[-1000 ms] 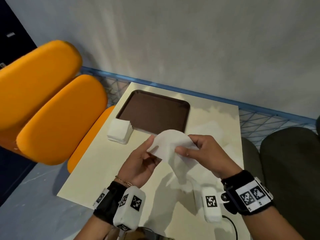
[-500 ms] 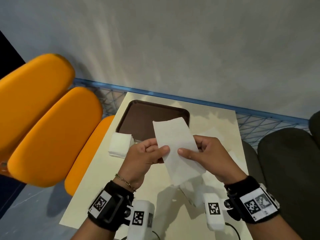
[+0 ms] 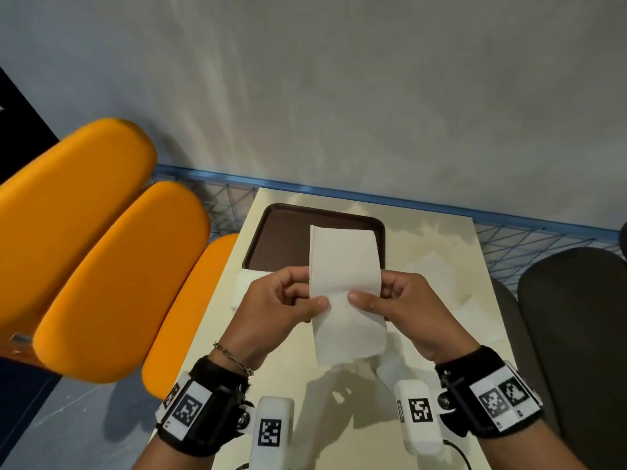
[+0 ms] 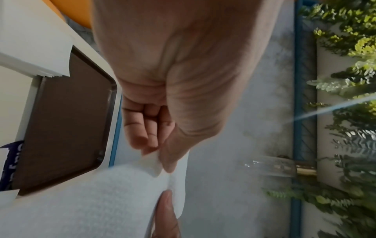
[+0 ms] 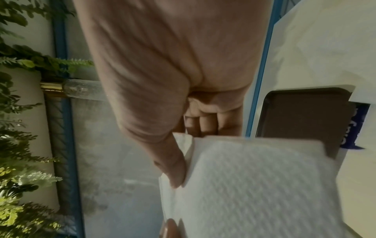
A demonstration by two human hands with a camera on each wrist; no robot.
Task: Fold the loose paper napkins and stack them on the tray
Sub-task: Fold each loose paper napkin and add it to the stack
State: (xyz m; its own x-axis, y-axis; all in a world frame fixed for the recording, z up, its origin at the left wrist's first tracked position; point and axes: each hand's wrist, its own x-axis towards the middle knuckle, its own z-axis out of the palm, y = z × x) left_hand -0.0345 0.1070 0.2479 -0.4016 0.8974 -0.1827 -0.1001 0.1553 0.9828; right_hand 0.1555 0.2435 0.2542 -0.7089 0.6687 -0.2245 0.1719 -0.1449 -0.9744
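Napkin (image 3: 344, 290) pinched at mid-edges between thumb and fingers of left hand (image 3: 274, 308) and right hand (image 3: 403, 310), held upright above table (image 3: 288, 374). Brown tray (image 3: 281, 235) behind. Napkin stack (image 3: 242, 290) beside tray's near left corner.

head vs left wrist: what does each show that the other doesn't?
Head only: the right hand whole, both wrist bands, orange chairs, the napkin at full length. Left wrist only: green plants past the blue rail, the left hand palm-side with curled fingers. Both: the napkin pinched by both hands, brown tray, folded stack.
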